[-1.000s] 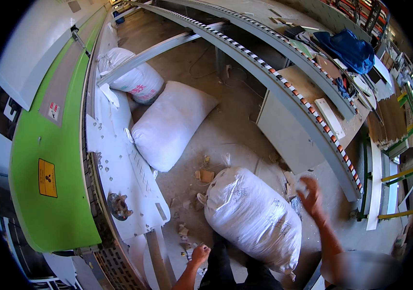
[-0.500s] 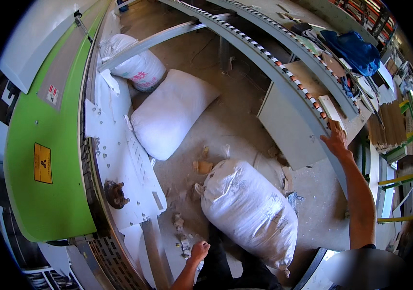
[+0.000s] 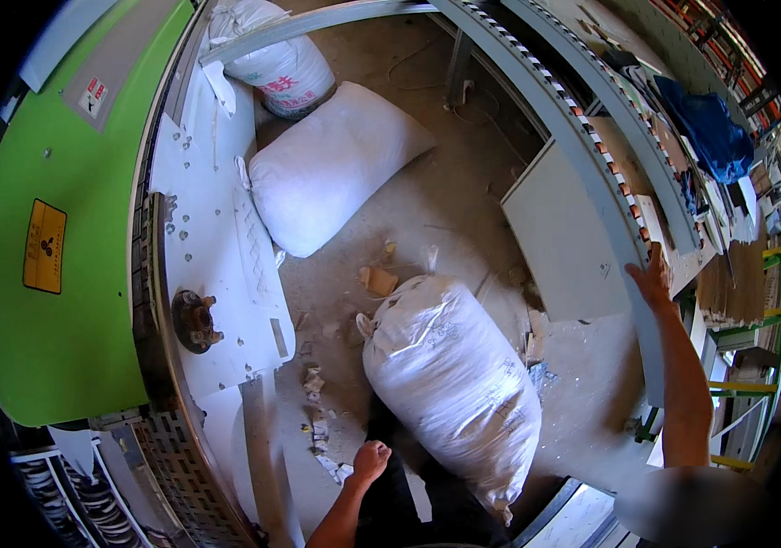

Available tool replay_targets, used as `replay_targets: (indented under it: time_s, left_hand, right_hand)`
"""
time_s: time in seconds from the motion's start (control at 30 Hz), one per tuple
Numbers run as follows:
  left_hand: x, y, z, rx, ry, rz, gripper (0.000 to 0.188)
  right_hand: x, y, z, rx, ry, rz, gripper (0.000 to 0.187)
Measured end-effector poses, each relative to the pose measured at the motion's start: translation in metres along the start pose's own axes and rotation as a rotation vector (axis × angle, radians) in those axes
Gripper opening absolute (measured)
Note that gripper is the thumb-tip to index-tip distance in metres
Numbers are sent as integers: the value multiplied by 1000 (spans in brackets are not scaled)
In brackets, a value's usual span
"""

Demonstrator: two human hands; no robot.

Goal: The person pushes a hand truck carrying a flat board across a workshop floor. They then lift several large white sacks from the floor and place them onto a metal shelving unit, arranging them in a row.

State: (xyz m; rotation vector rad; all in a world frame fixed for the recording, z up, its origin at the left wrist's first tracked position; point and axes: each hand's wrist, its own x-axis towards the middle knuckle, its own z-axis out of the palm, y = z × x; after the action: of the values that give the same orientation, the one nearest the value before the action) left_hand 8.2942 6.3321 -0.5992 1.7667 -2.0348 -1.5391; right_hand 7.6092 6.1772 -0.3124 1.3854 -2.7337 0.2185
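My right hand grips the near part of a grey roller rail, its thumb on the left side and its fingers over the top by the rollers. In front of my body, my left hand is closed in a loose fist, with nothing seen in it. Just right of that hand, a full white woven sack lies on the floor against my legs, its mouth tied at the upper left. A pale board stands on edge under the rail.
A green-sided machine lines the left, with a round metal hub projecting from its white plate. Two more sacks, one plain and one printed, lie farther off. Debris litters the floor. Stacked panels stand at right.
The view has shifted, so the machine and floor sacks sit higher in the picture. My right hand stays on the rail and my left stays closed near my legs.
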Motion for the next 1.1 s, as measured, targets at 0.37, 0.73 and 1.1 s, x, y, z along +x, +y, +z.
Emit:
replay_targets:
  time_s: [0.37,0.73,1.1]
  left_hand:
    - [24,8,10,-10,-1,-17,26]
    - [31,29,-12,31,-47,-36,27]
    - [30,38,3,85,-17,135,26]
  right_hand:
    - [-2,-16,-9,-19,-10,22,69]
    - [-4,-19,-16,-14,-3,-21,71]
    - [-9,-24,-24,40,41,-55,72]
